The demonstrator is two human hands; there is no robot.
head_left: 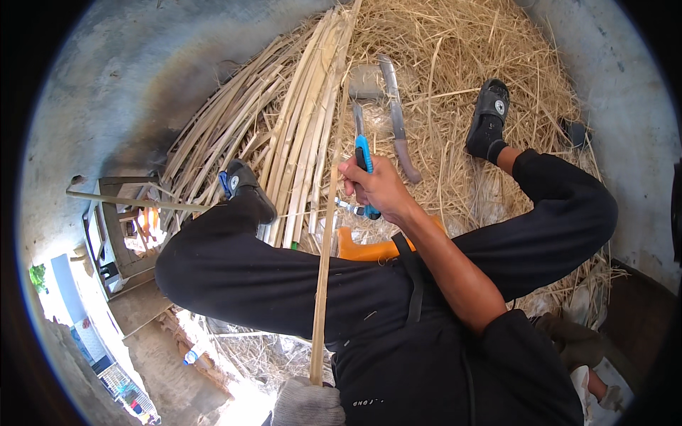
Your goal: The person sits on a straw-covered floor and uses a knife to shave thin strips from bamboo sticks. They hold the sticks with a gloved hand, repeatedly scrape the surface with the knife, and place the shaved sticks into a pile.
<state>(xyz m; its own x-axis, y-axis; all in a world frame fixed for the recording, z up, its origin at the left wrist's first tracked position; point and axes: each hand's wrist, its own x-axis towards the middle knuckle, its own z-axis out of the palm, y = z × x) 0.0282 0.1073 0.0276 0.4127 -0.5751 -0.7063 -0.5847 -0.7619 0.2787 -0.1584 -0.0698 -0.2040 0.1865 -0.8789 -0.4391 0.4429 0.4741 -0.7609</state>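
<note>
In a grey knitted glove, my left hand (307, 402) is closed around the near end of a long, thin bamboo strip (324, 284). The strip runs away from me over my left thigh and past my right hand. My bare right hand (382, 186) is wrapped around a blue-and-black utility knife (364, 150), its blade out and pointing away from me. The right thumb and forefinger are at the strip's edge; whether they pinch it I cannot tell. Beyond the knife lies a machete (393, 99) with a brown handle, beside a grey rectangular block (366, 81).
Many split bamboo strips (305, 106) lie fanned at the far left. Pale shavings (455, 50) cover the floor between curved grey walls (618, 106). An orange plastic piece (362, 250) sits between my spread legs. Part of another person (597, 387) shows at lower right.
</note>
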